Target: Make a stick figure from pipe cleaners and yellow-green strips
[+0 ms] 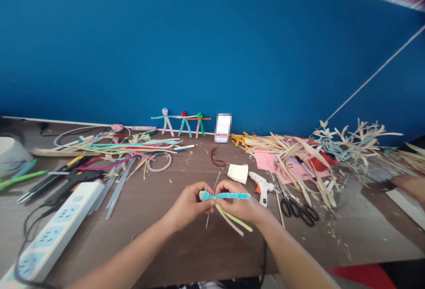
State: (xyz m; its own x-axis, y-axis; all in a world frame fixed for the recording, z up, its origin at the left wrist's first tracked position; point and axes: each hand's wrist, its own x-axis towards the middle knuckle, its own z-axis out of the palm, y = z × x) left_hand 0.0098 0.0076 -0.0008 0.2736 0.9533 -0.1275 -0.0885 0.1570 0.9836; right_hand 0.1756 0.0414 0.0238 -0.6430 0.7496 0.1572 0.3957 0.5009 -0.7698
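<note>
Both hands meet above the brown table, around a light blue pipe-cleaner piece (232, 196) with a coiled, rounded left end. My left hand (191, 200) pinches that coiled end between thumb and fingers. My right hand (237, 200) is closed on the straighter part beside the middle. Two pale strips, one yellow-green (239, 222) and one cream, hang from the middle down to the right. A thin wire sticks out above and below, between the hands. The fingertips partly hide the joint.
Three pipe-cleaner figures (184, 123) stand against the blue wall. A power strip (53, 231) and loose pipe cleaners lie left. A white glue gun (263, 187), black-handled scissors (299, 209) and dry husk strips (285, 147) lie right. Another person's hand (410, 187) is at far right.
</note>
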